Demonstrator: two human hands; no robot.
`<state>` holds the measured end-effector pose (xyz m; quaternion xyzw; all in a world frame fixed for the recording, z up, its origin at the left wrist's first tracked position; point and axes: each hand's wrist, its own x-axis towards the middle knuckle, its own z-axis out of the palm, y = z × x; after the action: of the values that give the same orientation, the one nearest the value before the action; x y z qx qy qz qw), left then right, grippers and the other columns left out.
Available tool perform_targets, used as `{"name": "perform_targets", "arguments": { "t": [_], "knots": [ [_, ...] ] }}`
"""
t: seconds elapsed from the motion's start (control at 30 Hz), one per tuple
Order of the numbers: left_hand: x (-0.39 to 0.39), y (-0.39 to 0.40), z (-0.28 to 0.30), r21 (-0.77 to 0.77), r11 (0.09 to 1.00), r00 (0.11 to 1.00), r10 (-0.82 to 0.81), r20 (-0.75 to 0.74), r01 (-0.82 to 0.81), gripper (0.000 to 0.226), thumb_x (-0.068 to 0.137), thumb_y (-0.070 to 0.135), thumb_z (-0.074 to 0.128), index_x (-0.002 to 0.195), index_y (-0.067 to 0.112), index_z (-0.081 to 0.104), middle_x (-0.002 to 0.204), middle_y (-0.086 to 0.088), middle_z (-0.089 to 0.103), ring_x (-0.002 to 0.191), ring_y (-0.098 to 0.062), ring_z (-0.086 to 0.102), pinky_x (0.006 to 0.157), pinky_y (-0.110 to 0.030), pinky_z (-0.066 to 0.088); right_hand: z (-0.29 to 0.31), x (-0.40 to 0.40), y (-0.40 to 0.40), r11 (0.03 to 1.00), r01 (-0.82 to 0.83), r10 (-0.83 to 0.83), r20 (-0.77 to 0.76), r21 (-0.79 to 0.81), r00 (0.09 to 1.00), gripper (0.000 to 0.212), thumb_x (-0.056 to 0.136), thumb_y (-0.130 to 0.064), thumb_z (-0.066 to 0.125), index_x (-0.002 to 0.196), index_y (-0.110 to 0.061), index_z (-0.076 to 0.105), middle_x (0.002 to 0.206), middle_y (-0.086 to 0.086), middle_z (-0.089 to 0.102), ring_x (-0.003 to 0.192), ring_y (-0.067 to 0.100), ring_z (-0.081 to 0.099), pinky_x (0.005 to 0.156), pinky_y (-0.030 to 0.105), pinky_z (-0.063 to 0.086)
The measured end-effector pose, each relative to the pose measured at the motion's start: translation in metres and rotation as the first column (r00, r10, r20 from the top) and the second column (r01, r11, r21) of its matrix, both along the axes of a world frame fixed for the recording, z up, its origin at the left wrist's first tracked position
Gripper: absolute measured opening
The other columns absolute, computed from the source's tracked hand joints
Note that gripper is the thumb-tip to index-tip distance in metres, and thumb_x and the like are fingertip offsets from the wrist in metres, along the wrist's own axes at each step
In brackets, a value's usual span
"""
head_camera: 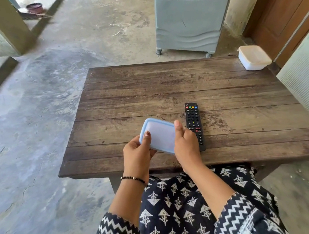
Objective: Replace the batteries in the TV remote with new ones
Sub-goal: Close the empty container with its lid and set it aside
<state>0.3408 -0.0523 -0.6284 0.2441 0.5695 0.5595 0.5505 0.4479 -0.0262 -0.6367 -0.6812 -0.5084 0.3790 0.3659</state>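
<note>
Both hands I'm watching are up over the near half of the wooden table (165,81), clamped on a small blue-lidded box (159,135) between them. My left hand (137,153) takes the box's near-left corner: thumb laid on top of the lid, the other fingers curled underneath it. My right hand (185,144) grips the box's right edge, thumb pointing up toward twelve o'clock along the lid's rim, fingers wrapped out of sight behind. Both forearms come in from six o'clock, the left wrist wearing a thin dark beaded bracelet (132,178). The box is tilted, its lid facing me, long axis running roughly from ten o'clock to four o'clock. I cannot tell whether its underside touches the tabletop.

Just at three o'clock of the right hand lies the black TV remote (194,120), flat on the table, buttons up. Its long axis runs twelve to six, the end with the coloured buttons pointing at twelve, its near part partly hidden by the right hand. Far off at two o'clock, on the table's far right corner, sits a white lidded container (254,58). Beyond the table at twelve stands a grey air cooler (187,24).
</note>
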Motion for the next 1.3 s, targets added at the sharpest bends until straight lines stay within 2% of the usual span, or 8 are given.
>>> {"name": "perform_targets", "arguments": {
  "t": [0.2,0.37,0.57,0.67,0.77,0.87,1.13,1.3],
  "knots": [
    [-0.003,0.012,0.006,-0.028,0.997,0.943,-0.075,-0.325,0.069,0.056,0.078,0.061,0.056,0.06,0.009,0.047,0.059,-0.007,0.045,0.057,-0.018,0.047,0.056,-0.031,0.044,0.009,0.012,0.002,0.988,-0.128,0.115,0.141,0.086,0.983,0.046,0.095,-0.048,0.028,0.066,-0.018,0.045,0.059,-0.005,0.046,0.057,0.015,0.048,0.048,0.026,0.033],
    [0.004,0.018,0.016,-0.048,0.999,0.758,-0.05,-0.65,0.024,0.055,0.091,0.051,0.04,0.051,0.016,0.024,0.047,0.003,0.026,0.045,-0.014,0.025,0.047,-0.028,0.017,0.012,0.013,0.001,0.977,-0.142,0.109,0.201,0.158,0.974,0.043,0.096,-0.045,0.03,0.06,-0.021,0.038,0.053,-0.006,0.043,0.049,0.006,0.041,0.044,0.018,0.029],
    [0.003,0.018,0.01,-0.05,0.998,0.744,-0.059,-0.666,0.034,0.057,0.092,0.05,0.041,0.048,0.018,0.022,0.041,0.007,0.023,0.038,-0.01,0.022,0.044,-0.027,0.016,0.005,0.014,0.0,0.979,-0.139,0.113,0.17,0.147,0.979,0.044,0.094,-0.047,0.033,0.058,-0.022,0.037,0.051,-0.009,0.038,0.047,0.009,0.04,0.044,0.015,0.033],
    [-0.008,0.02,0.008,-0.063,0.997,0.757,-0.076,-0.649,0.046,0.057,0.091,0.049,0.043,0.046,0.018,0.028,0.041,0.008,0.025,0.039,-0.011,0.025,0.045,-0.027,0.017,0.003,0.01,-0.001,0.994,-0.108,0.108,-0.051,0.013,0.993,0.05,0.093,-0.053,0.034,0.077,-0.008,0.052,0.062,0.0,0.051,0.054,0.026,0.057,0.044,0.033,0.048],
    [-0.029,0.019,0.012,-0.052,0.996,0.725,-0.085,-0.684,0.067,0.042,0.09,0.049,0.046,0.066,0.017,0.06,0.049,0.004,0.042,0.046,-0.013,0.038,0.046,-0.026,0.027,0.003,0.0,-0.002,0.987,-0.103,0.066,-0.271,-0.124,0.96,0.036,0.095,-0.044,0.04,0.094,-0.01,0.049,0.084,0.01,0.06,0.05,0.019,0.058,0.038,0.026,0.043],
    [-0.064,0.015,0.017,-0.063,0.998,0.678,-0.068,-0.732,0.031,0.032,0.085,0.047,0.057,0.081,0.016,0.064,0.055,0.007,0.052,0.051,-0.01,0.046,0.049,-0.025,0.033,0.007,-0.021,-0.003,0.979,-0.15,0.092,-0.353,-0.14,0.931,0.025,0.095,-0.033,0.046,0.09,-0.009,0.051,0.087,0.014,0.061,0.047,0.021,0.06,0.04,0.029,0.049],
    [-0.16,-0.002,0.036,-0.086,0.99,0.406,-0.033,-0.913,-0.114,0.017,0.083,0.023,0.065,0.083,0.008,0.071,0.074,-0.005,0.062,0.072,-0.017,0.053,0.063,-0.024,0.033,0.004,-0.116,-0.009,0.933,-0.304,0.232,-0.325,-0.193,0.917,0.02,0.092,-0.023,0.053,0.086,-0.004,0.057,0.061,0.005,0.056,0.038,0.016,0.051,0.038,0.024,0.044],
    [-0.192,-0.005,0.021,-0.093,0.991,0.443,-0.04,-0.896,-0.098,0.016,0.08,0.01,0.067,0.094,0.003,0.072,0.094,-0.015,0.072,0.079,-0.015,0.059,0.076,-0.024,0.042,-0.006,-0.152,-0.009,0.916,-0.31,0.211,-0.351,-0.255,0.912,0.017,0.09,-0.022,0.056,0.086,-0.006,0.052,0.061,0.006,0.057,0.038,0.02,0.053,0.044,0.03,0.05]
  ]
}}
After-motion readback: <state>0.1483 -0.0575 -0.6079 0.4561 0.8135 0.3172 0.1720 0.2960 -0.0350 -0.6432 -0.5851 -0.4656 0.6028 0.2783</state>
